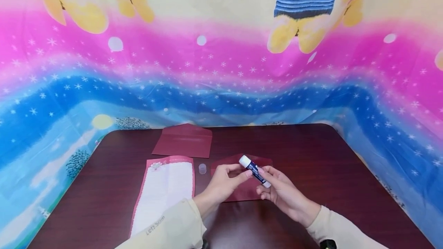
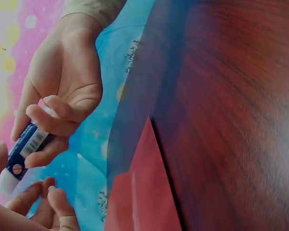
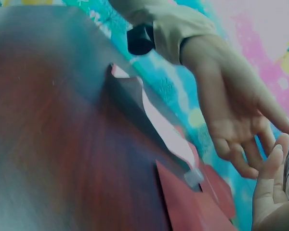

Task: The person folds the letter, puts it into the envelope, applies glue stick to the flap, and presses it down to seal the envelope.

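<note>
- Glue stick (image 1: 255, 171), head view: it sits tilted in the right hand (image 1: 285, 195), whose grip grasps the dark blue tube with thumb and fingers, white end pointing up and left.
- Head view: the left hand (image 1: 221, 183) has its thumb at the tube near that white end; whether its grip pinches the tube, I cannot tell.
- Head view: beneath the hands, a dark red envelope (image 1: 243, 194) lies on the brown surface (image 1: 328, 168). Left of it are a small translucent cap (image 1: 202, 168) and a white sheet (image 1: 166, 191) with a reddish border; a second red envelope (image 1: 183, 143) lies farther back.
- Left wrist view: the right hand's fingers curl round the tube, its barcode showing. Left-hand fingertips are near the white end, and part of a red envelope shows on the surface.
- Right wrist view: the glue stick is cut off by the right edge, beside both hands. The sheet's edge lifts off the surface, with the cap near its end.
</note>
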`<action>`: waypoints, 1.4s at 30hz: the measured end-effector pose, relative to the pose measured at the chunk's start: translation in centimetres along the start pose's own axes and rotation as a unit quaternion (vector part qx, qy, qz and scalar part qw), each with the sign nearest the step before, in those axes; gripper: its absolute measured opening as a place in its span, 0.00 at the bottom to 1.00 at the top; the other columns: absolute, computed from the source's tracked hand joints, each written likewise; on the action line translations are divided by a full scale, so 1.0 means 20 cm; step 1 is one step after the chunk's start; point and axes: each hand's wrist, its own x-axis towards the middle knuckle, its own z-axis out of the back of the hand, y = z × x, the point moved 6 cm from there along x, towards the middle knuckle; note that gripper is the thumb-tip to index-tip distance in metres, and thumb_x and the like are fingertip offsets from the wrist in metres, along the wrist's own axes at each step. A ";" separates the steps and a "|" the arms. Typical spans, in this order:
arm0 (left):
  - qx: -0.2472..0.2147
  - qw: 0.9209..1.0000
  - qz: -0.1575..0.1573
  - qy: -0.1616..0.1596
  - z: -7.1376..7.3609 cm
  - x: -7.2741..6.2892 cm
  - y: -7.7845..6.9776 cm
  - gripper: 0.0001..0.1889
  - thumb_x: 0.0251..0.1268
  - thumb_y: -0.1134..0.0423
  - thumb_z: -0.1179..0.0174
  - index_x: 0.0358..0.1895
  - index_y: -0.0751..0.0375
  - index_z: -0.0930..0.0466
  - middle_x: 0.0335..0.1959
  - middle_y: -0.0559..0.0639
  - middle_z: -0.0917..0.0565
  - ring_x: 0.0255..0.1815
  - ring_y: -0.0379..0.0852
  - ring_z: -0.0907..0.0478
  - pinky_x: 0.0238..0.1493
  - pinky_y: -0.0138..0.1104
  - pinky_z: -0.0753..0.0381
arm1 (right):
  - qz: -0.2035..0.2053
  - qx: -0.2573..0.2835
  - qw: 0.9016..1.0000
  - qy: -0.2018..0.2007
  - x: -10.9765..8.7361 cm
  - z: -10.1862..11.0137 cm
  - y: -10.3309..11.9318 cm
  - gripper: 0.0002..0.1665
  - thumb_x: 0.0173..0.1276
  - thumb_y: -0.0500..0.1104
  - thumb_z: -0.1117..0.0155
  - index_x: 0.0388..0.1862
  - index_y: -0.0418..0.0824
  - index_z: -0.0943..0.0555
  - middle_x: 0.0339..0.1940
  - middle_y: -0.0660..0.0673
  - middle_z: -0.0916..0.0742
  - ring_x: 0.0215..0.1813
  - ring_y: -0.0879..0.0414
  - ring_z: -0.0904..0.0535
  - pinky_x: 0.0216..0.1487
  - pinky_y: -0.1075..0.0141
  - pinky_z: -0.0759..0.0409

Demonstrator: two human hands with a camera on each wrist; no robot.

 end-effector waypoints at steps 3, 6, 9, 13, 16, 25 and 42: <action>-0.018 1.000 0.005 -0.016 0.00 -0.01 0.01 0.19 0.67 0.54 0.32 0.57 0.59 0.14 0.51 0.53 0.11 0.52 0.46 0.15 0.63 0.48 0.23 | 0.003 0.004 1.000 0.023 -0.01 -0.05 -0.03 0.11 0.82 0.52 0.51 0.49 0.46 0.34 0.37 0.55 0.16 0.31 0.67 0.17 0.35 0.76 0.19; -0.030 0.999 -0.001 -0.018 0.02 -0.02 0.01 0.18 0.68 0.55 0.33 0.56 0.59 0.14 0.49 0.54 0.11 0.50 0.43 0.17 0.62 0.45 0.22 | 0.000 0.007 0.998 0.060 -0.03 -0.07 -0.06 0.13 0.83 0.53 0.54 0.54 0.47 0.32 0.44 0.54 0.12 0.33 0.66 0.15 0.37 0.75 0.18; -0.040 0.999 -0.009 -0.013 0.04 -0.03 0.00 0.18 0.69 0.56 0.34 0.57 0.60 0.15 0.48 0.54 0.11 0.50 0.42 0.18 0.60 0.41 0.22 | -0.019 0.022 0.993 0.114 -0.05 -0.07 -0.09 0.20 0.85 0.57 0.62 0.60 0.48 0.32 0.51 0.53 0.11 0.36 0.65 0.14 0.39 0.74 0.17; -0.042 0.999 -0.019 -0.007 0.06 -0.04 -0.02 0.18 0.70 0.56 0.35 0.58 0.61 0.16 0.49 0.54 0.12 0.50 0.42 0.17 0.58 0.38 0.20 | -0.030 0.044 0.980 0.191 -0.09 -0.08 -0.12 0.29 0.86 0.58 0.73 0.63 0.44 0.30 0.50 0.53 0.11 0.37 0.65 0.15 0.40 0.73 0.18; -0.041 0.999 -0.024 -0.003 0.06 -0.05 -0.03 0.18 0.70 0.57 0.35 0.58 0.61 0.16 0.50 0.55 0.12 0.50 0.43 0.17 0.58 0.39 0.19 | -0.009 0.031 0.979 0.203 -0.10 -0.08 -0.12 0.29 0.87 0.54 0.71 0.58 0.41 0.24 0.45 0.55 0.12 0.35 0.67 0.18 0.37 0.75 0.20; -0.025 0.999 -0.029 -0.002 0.07 -0.05 -0.02 0.18 0.67 0.55 0.33 0.57 0.57 0.14 0.49 0.53 0.12 0.51 0.45 0.15 0.60 0.44 0.19 | 0.039 -0.090 0.992 0.078 -0.08 -0.05 -0.10 0.06 0.82 0.44 0.50 0.48 0.44 0.25 0.36 0.57 0.14 0.29 0.67 0.21 0.32 0.74 0.22; -0.027 0.999 -0.041 -0.005 0.08 -0.07 -0.03 0.18 0.68 0.56 0.33 0.55 0.62 0.14 0.48 0.55 0.12 0.46 0.42 0.16 0.52 0.32 0.18 | 0.005 -0.060 0.990 0.126 -0.09 -0.06 -0.11 0.18 0.85 0.50 0.58 0.53 0.42 0.23 0.35 0.56 0.16 0.29 0.67 0.22 0.32 0.74 0.23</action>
